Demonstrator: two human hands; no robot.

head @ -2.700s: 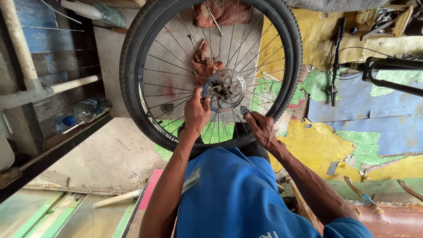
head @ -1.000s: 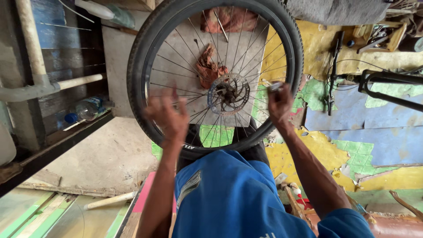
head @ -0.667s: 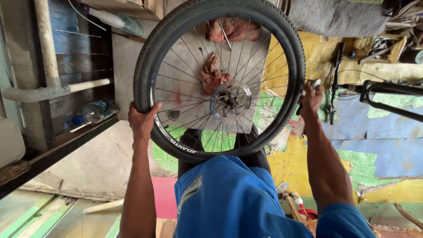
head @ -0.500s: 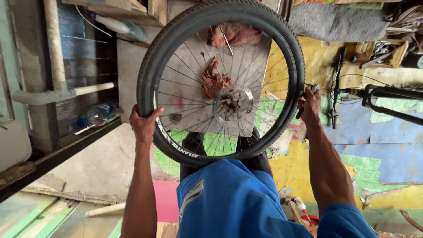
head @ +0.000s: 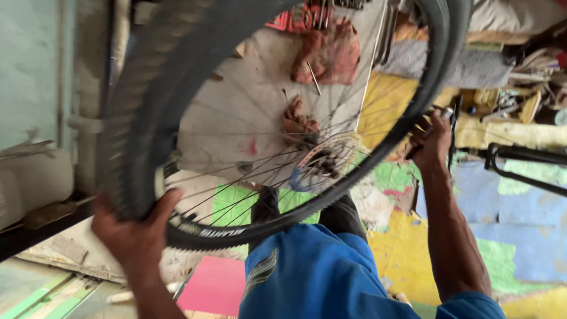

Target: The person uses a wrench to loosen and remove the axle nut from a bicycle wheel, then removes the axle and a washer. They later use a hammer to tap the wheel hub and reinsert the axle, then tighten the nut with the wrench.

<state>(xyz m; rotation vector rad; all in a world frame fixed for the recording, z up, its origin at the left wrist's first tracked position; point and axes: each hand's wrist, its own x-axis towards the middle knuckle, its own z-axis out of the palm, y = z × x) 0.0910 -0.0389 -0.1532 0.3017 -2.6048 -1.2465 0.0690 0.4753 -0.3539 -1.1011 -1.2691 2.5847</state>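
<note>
A bicycle wheel with a black knobby tyre (head: 142, 118), thin spokes and a disc rotor at the hub (head: 322, 165) fills most of the view, tilted toward me. My left hand (head: 139, 236) grips the tyre at its lower left. My right hand (head: 434, 139) holds the tyre at its right side, with a small metal tool pinched in the fingers too. My blue-clad legs (head: 331, 277) sit just below the wheel.
A black bicycle frame tube (head: 525, 162) juts in from the right. Reddish rags (head: 331, 50) lie behind the spokes. The floor is patched in yellow, green and blue (head: 401, 248). A pipe and shelf (head: 88, 127) stand at the left, clutter at the upper right.
Both hands left the hub and moved out to the tyre's rim. The wheel has been lifted, tipped and brought much closer to the camera.
</note>
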